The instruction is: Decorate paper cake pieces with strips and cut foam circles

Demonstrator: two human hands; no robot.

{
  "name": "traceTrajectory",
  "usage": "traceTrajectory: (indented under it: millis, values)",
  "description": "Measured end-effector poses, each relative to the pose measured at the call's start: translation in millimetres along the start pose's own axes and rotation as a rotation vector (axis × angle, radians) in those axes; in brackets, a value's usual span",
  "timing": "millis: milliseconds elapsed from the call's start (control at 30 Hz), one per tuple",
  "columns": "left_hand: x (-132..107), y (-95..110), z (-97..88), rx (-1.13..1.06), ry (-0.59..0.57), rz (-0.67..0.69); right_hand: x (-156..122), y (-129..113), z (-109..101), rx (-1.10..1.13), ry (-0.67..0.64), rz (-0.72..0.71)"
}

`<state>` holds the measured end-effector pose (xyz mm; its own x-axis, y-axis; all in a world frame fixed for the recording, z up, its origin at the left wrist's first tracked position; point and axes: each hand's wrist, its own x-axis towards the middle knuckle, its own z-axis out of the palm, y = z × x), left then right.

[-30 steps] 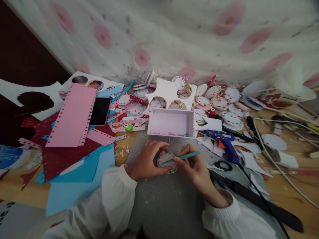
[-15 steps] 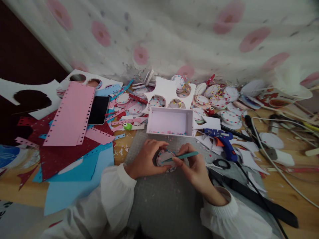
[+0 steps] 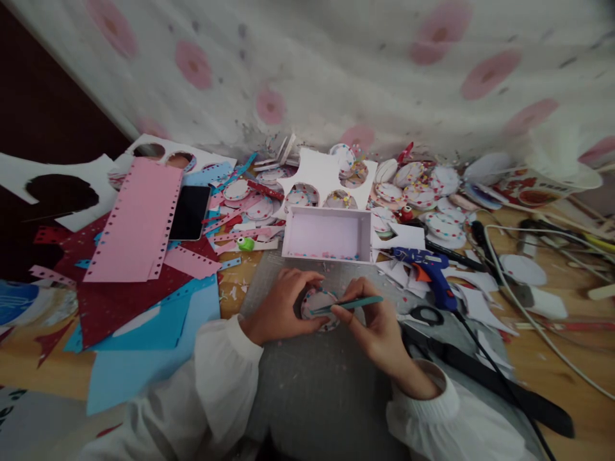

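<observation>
My left hand (image 3: 281, 307) curls around a round white disc (image 3: 319, 306) dotted with coloured confetti, holding it down on a grey cutting mat (image 3: 317, 378). My right hand (image 3: 377, 323) pinches a thin teal tool (image 3: 348, 303), whose tip rests on the disc's top face. Just beyond both hands stands an open white box (image 3: 328, 235) with a few confetti bits along its near inside wall.
Pink (image 3: 139, 221), red and blue paper sheets lie at left beside a black phone (image 3: 191, 212). Several confetti discs (image 3: 423, 192) pile up at the back. A blue glue gun (image 3: 430, 272), black scissors (image 3: 423, 315) and cables (image 3: 523, 307) lie right.
The view shifted slightly; my right hand and the teal tool edged a little to the left over the disc. My left hand keeps its hold.
</observation>
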<state>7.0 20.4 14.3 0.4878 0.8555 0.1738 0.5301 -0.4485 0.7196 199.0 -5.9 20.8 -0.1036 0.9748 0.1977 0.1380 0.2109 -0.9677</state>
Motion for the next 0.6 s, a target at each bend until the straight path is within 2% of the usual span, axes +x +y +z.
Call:
traceTrajectory:
  millis: [267,600]
  values:
    - [-0.1,0.7,-0.1,0.015,0.003,0.024,0.9,0.9,0.9,-0.088,-0.023,-0.054]
    - [-0.4,1.9,-1.9,0.007,0.004,0.030,4.1,5.2,-1.4,-0.008,0.056,0.005]
